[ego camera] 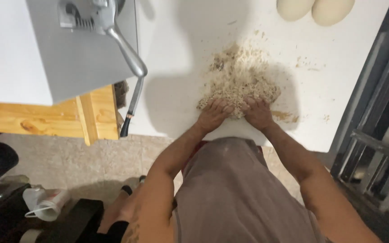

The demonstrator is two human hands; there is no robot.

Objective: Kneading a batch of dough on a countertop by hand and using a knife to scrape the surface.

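The person's grey apron-clad front point(239, 193) fills the near view, both bare forearms reaching forward. The left hand point(213, 114) and right hand point(257, 112) lie side by side, fingers spread flat, pressing into the near edge of a crumbly, beige, speckled mound of dough point(241, 78) on the white worktop point(181, 67). Two smooth pale dough balls point(316, 9) sit at the far edge. A grey metal machine with a lever handle point(82, 45) stands left.
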